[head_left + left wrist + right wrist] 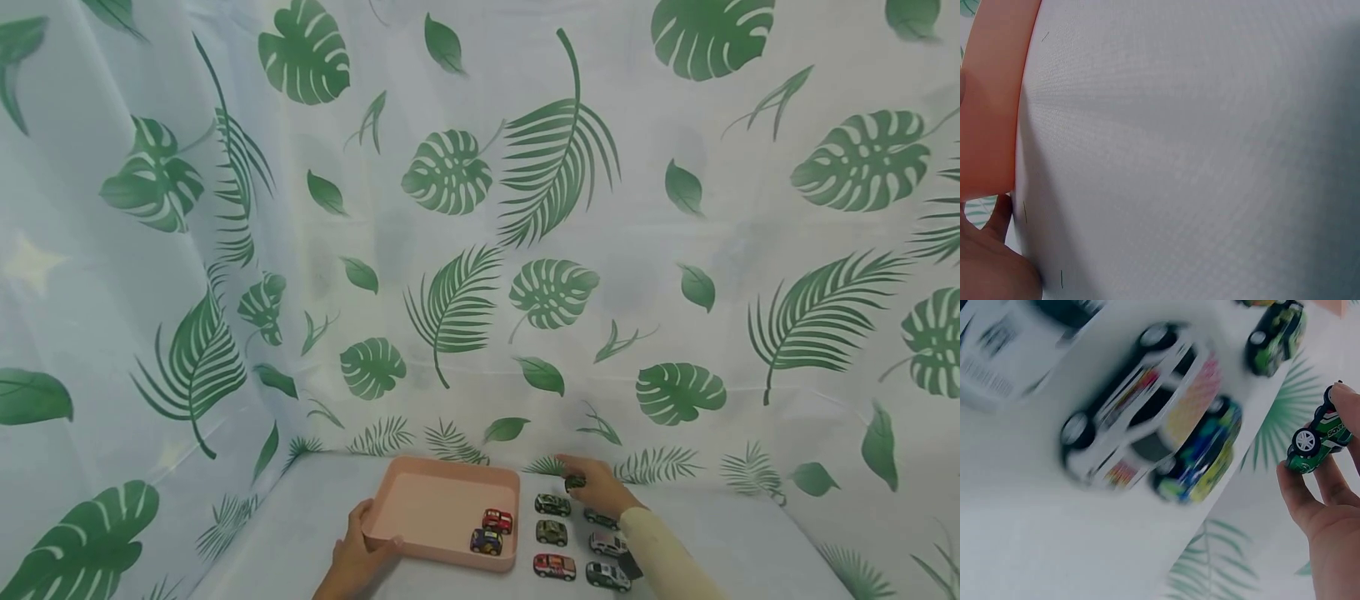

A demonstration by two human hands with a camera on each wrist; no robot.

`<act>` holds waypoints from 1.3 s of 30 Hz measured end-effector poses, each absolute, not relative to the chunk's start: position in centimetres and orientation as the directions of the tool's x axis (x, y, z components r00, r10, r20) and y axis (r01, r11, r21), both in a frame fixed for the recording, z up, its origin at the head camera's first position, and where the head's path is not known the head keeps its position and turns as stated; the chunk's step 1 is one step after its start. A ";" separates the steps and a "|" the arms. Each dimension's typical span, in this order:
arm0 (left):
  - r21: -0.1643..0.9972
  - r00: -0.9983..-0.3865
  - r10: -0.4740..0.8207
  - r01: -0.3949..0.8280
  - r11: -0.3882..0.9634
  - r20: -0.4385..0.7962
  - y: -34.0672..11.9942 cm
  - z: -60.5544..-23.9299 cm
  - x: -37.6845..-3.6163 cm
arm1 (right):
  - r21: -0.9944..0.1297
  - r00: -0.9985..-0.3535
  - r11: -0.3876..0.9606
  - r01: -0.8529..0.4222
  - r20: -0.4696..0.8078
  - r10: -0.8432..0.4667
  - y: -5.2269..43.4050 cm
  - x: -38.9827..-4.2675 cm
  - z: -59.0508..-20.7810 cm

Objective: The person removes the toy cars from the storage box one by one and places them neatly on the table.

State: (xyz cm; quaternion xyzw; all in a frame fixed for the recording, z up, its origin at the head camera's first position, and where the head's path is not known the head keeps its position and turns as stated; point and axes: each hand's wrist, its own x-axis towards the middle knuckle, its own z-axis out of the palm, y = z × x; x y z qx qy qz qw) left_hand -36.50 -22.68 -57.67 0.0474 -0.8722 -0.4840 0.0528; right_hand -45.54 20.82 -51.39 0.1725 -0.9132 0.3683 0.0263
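Note:
A pink tray (427,472) lies on the white table and holds a red toy car (497,521) and a blue toy car (486,542). My left hand (365,535) grips the tray's near left corner, thumb over the rim; the left wrist view shows only that rim (991,94) and part of the hand (985,265). Right of the tray, at the far end of the rows of cars, my right hand (583,479) pinches a small green toy car (1317,439) between thumb (1300,500) and fingertips, lifted off the cloth.
Several more toy cars stand in two rows right of the tray, among them a green one (552,504), an olive one (551,532) and a red one (554,567). A leaf-print curtain (480,250) walls the table at back and sides.

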 end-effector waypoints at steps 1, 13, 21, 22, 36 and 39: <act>0.850 -0.990 -0.135 -0.034 0.526 0.043 -22.7 -57.7 -36.5 | -0.667 -0.941 0.668 -0.328 0.168 -0.294 21.2 -45.5 -51.4; 0.845 -0.990 -0.139 -0.053 0.532 0.025 -22.5 -58.0 -36.3 | -0.657 -0.974 0.721 -0.219 0.103 -0.202 24.9 -44.5 -51.8; 0.840 -0.992 -0.118 -0.023 0.542 0.050 -22.8 -58.0 -36.3 | -0.624 -0.979 0.757 -0.194 0.081 -0.185 27.5 -43.8 -51.3; 0.842 -0.992 -0.112 -0.011 0.540 0.059 -22.8 -57.9 -36.3 | -0.624 -0.980 0.758 -0.190 0.080 -0.180 27.9 -43.8 -51.4; 0.866 -0.987 -0.135 0.006 0.500 0.084 -22.9 -57.8 -36.3 | -0.602 -0.989 0.786 -0.138 0.043 -0.141 31.0 -43.3 -53.3; 0.869 -0.987 -0.136 0.003 0.494 0.081 -22.8 -57.9 -36.3 | -0.579 -0.991 0.807 -0.118 0.021 -0.130 31.2 -43.1 -53.5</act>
